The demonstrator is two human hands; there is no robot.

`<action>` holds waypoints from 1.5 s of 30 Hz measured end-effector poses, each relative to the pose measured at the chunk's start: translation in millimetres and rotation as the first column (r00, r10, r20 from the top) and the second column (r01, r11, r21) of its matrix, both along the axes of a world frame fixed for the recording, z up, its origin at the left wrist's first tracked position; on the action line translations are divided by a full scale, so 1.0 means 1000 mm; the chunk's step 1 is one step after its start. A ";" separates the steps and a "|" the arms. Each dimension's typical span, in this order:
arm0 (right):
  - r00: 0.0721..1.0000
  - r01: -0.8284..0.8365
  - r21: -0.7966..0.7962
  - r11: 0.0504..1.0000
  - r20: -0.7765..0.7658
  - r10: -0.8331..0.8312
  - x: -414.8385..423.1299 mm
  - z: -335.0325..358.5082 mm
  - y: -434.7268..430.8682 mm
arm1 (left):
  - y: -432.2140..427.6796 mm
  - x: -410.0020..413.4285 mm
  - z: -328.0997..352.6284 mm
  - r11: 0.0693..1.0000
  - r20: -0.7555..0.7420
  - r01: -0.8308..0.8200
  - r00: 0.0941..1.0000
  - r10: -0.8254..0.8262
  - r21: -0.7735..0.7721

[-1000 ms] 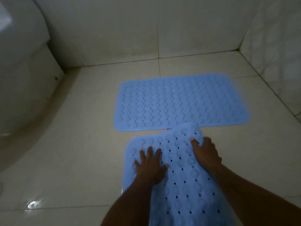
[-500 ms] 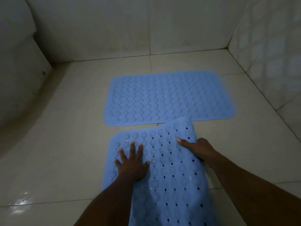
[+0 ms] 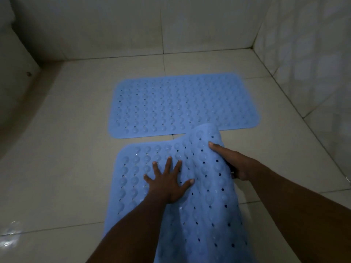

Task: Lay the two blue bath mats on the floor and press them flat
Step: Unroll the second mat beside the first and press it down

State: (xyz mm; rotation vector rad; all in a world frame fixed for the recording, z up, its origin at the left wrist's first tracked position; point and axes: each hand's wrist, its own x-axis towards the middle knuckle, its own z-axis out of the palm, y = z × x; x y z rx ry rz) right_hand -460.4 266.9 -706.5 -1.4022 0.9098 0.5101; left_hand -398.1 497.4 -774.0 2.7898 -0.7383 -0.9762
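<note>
floor (image 3: 76,168) – hands flatten, grip mat (image 3: 199,215)

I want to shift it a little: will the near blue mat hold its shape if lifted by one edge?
Probably not. The near mat looks floppy: its right side curls up where the right hand grips it. The part under the flat left hand lies on the floor, so it likely drapes and sags rather than staying stiff.

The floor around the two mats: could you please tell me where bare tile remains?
Bare floor lies left of both mats, toward the curved white fixture, behind the far mat, and right of it. Crowded: near mat, left hand, right hand.
</note>
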 end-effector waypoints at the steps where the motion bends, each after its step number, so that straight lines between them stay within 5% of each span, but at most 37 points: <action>1: 1.000 -0.008 0.003 1.000 0.018 0.008 -0.001 0.000 -0.003 | -0.001 0.001 0.000 1.000 -0.009 -0.005 1.000 0.005 0.016; 6: 0.999 -0.013 0.103 0.995 0.036 0.009 -0.010 0.003 -0.025 | -0.001 -0.003 -0.003 0.996 0.004 -0.009 1.000 0.009 0.083; 13: 0.995 0.102 -0.287 0.952 0.009 -0.104 -0.014 0.011 -0.054 | 0.004 0.000 -0.007 0.994 0.020 -0.035 0.999 0.033 0.106; 22: 0.998 -0.011 -0.270 0.963 -0.055 -0.004 -0.019 0.010 -0.062 | -0.025 -0.012 -0.009 0.998 -0.003 -0.044 0.999 0.044 0.053; 27: 0.998 0.016 -0.440 0.898 -0.052 -0.044 -0.026 0.013 -0.087 | -0.031 -0.006 -0.016 0.993 -0.026 -0.048 0.998 0.051 0.104; 34: 0.985 0.172 -0.352 0.920 0.088 -0.150 -0.036 0.005 -0.110 | -0.037 0.004 -0.014 0.989 -0.019 -0.049 0.998 0.052 0.137; 38: 0.999 0.052 -0.368 0.928 0.006 -0.053 -0.035 0.002 -0.118 | -0.039 0.007 -0.016 0.991 -0.013 -0.050 0.999 0.052 0.121; 42: 0.996 0.014 -0.469 0.883 -0.067 -0.052 -0.034 -0.008 -0.138 | -0.040 0.010 -0.015 0.991 -0.045 -0.061 0.997 0.067 0.120; 45: 0.981 -0.009 -0.730 0.683 -0.137 -0.134 -0.038 0.000 -0.136 | -0.042 0.011 -0.014 0.991 -0.055 -0.061 0.996 0.069 0.123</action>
